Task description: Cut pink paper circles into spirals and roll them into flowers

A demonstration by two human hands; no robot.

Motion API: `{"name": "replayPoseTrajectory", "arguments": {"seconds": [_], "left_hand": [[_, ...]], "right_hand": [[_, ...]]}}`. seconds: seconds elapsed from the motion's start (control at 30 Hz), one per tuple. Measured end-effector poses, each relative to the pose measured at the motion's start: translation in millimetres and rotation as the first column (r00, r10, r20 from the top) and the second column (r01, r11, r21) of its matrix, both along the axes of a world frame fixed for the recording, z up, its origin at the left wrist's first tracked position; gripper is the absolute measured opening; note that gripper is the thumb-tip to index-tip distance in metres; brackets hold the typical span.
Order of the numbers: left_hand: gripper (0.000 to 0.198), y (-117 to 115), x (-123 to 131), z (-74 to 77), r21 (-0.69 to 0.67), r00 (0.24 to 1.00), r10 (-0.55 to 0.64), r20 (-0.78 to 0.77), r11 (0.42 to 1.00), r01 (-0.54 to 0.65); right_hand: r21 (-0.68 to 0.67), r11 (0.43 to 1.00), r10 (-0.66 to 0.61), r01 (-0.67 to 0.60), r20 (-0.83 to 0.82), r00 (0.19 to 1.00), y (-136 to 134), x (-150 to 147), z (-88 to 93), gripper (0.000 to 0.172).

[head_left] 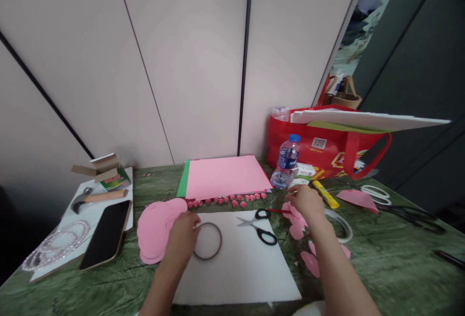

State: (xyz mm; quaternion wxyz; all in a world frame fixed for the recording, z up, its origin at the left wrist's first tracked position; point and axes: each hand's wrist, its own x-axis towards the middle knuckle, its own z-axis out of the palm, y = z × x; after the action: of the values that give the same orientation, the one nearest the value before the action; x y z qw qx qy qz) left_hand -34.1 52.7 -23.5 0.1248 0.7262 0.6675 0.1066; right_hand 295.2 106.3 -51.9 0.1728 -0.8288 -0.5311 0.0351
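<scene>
In the head view my left hand [184, 233] is closed, its fingertips pinching the upper left edge of a thin brown hoop [221, 241] over the white sheet [236, 277]. A small whitish bit shows at those fingertips. My right hand [308, 203] is pinched closed above the pink paper petals [297, 232], near the bottle's foot; what its fingers hold is too small to make out. Black-handled scissors [267, 236] lie with spread blades on the sheet between my hands. Beside my left hand rests a pile of pink paper cut-outs [154, 231].
Behind the sheet are several pink balls [232, 198] and stacked pink paper [225, 175]. A water bottle [286, 161], red bag [327, 146], yellow glue stick [326, 195] and tape roll [347, 231] stand or lie right. Leftward lie a phone [106, 233], hammer [105, 196] and beads [61, 241].
</scene>
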Motion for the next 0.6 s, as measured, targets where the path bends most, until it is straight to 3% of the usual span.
{"name": "replayPoseTrajectory", "arguments": {"seconds": [0.2,0.37,0.6], "left_hand": [[0.045,8.9,-35.1,2.5,0.141,0.933,0.219,-0.285,0.973,-0.185],[0.048,10.7,-38.4,-1.4,0.093,0.918,0.204,-0.34,0.979,-0.183],[0.046,18.6,-40.4,-7.0,0.057,0.906,0.247,-0.343,0.969,-0.242]], "right_hand": [[-0.011,0.989,0.149,-0.149,-0.04,0.988,-0.7,-33.2,4.1,0.017],[0.046,0.924,0.381,-0.378,-0.133,0.915,-2.0,-63.2,5.0,0.01],[0.015,0.908,0.416,-0.418,-0.144,0.898,-6.3,-78.2,6.1,0.013]]}}
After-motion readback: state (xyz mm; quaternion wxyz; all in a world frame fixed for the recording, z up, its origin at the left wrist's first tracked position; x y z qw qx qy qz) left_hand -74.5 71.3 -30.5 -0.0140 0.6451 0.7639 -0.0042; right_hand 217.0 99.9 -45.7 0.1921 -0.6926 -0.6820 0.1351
